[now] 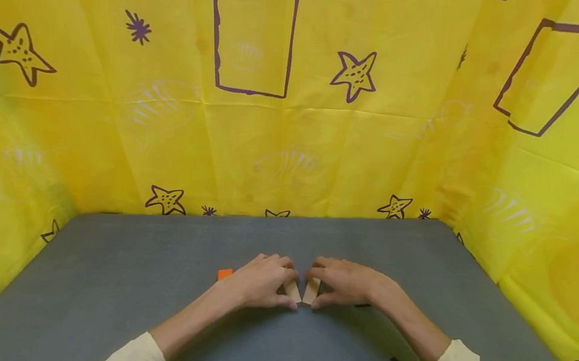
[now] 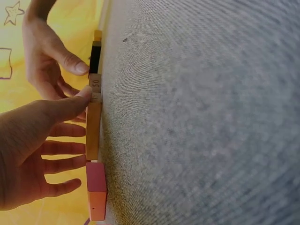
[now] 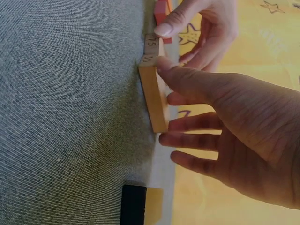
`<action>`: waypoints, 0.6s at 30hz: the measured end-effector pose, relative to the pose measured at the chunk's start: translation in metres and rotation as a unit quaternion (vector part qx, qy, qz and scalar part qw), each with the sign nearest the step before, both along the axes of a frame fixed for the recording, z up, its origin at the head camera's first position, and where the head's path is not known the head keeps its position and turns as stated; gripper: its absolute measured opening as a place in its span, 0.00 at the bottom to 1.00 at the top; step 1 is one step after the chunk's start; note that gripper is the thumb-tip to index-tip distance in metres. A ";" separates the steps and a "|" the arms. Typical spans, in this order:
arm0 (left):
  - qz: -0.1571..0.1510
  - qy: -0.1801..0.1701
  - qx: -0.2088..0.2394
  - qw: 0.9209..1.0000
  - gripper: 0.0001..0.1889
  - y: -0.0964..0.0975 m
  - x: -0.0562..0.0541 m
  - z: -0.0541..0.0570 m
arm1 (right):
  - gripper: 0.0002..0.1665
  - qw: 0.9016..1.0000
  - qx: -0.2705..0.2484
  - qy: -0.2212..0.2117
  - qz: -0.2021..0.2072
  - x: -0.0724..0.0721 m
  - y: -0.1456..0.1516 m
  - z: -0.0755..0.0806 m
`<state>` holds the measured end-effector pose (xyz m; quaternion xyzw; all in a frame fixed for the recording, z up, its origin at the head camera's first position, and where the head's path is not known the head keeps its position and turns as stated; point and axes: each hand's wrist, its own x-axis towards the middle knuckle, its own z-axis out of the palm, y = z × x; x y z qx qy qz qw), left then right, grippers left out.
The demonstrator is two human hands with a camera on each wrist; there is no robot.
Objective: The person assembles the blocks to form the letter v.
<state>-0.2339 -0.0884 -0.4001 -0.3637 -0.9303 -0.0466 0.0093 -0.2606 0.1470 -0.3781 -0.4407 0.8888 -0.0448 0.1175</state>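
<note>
Two flat wooden blocks lie on the grey surface, their near ends almost meeting and their far ends splayed apart in a V. My left hand (image 1: 261, 281) holds the left wooden block (image 1: 292, 291) between thumb and fingertips, the thumb at its numbered near end. The right wooden block (image 1: 311, 291) is held likewise by my right hand (image 1: 348, 283). In the right wrist view the right block (image 3: 154, 98) reads what looks like 50 on its end, and the left block (image 3: 151, 44) reads 75.
An orange-red block (image 2: 97, 192) lies left of the left hand. Beyond the right hand is a black block (image 3: 133, 204) with a yellow piece (image 3: 153, 204) beside it. Yellow patterned cloth (image 1: 294, 144) hangs behind and around the grey table (image 1: 266, 354).
</note>
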 end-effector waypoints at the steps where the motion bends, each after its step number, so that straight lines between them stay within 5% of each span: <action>1: -0.001 0.001 0.000 1.000 0.27 0.000 0.000 0.000 | 0.26 1.000 -0.001 0.000 0.003 0.000 0.000 0.000; 11: -0.005 0.003 0.004 1.000 0.27 -0.001 -0.002 -0.003 | 0.25 1.000 0.003 0.009 0.008 -0.001 -0.003 0.000; 18: -0.014 -0.072 0.002 0.997 0.37 -0.011 0.004 0.002 | 0.30 1.000 -0.009 -0.015 -0.003 -0.002 0.004 0.004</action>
